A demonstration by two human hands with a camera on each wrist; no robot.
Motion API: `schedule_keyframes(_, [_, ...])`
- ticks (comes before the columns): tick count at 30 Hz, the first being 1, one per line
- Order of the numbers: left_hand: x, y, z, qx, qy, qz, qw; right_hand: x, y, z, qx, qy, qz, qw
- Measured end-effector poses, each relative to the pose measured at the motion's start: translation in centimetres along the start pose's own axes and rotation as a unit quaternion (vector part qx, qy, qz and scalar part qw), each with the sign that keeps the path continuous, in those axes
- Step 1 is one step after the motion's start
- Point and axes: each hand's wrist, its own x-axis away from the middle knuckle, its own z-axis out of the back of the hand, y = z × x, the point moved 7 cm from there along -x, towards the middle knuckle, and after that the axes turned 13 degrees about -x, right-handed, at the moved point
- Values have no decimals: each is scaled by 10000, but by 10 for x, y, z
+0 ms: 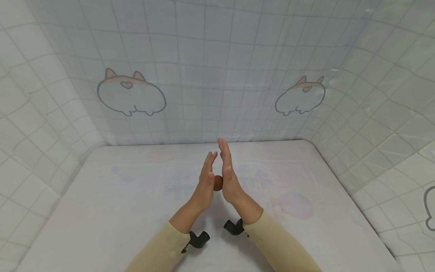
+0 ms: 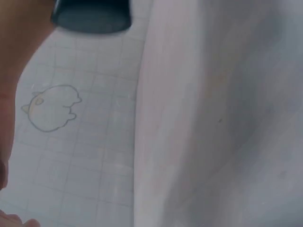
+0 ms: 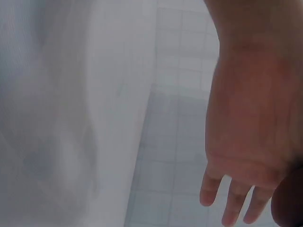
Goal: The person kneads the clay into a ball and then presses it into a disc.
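A small brown ball (image 1: 218,183) sits between the two palms, over the middle of the white table. My left hand (image 1: 205,189) is flat against its left side, fingers straight and pointing away from me. From the right, my right hand (image 1: 231,183) presses with a flat palm, its fingers also extended and reaching farther forward. The right wrist view shows the ball (image 3: 288,198) partly cut off at the lower right, beside the open palm (image 3: 248,123). Only the wrist and edge of the left hand (image 2: 7,118) appear in the left wrist view.
The white table (image 1: 119,211) meets a grid-patterned curtain (image 1: 217,75) at the back and both sides, printed with cartoon animals. Below each wrist, at the cuffs, sit a black left wrist camera (image 1: 199,240) and a right one (image 1: 233,227).
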Motion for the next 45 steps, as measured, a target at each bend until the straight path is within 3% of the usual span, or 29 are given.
schedule_keyframes(10, [10,13,-6,470,-212,-326,9981,-7,18,12,-3,104,-339,9994])
schedule_keyframes(16, [10,25,5,730,170,-841,9936,0,34,10,-185,-86,-800,9966])
schedule_keyframes(20, [5,32,16,738,501,-1038,9906,4,39,3,-42,-262,-793,9965])
schedule_keyframes(32, [-15,21,29,307,867,-630,9938,12,25,-20,-14,-712,55,9974])
schedule_keyframes(39, [-19,7,26,279,747,-260,9965,12,7,-21,-184,-609,222,9977])
schedule_keyframes(45, [-14,-8,14,397,368,-8,9985,4,-6,-9,-250,-248,373,9987])
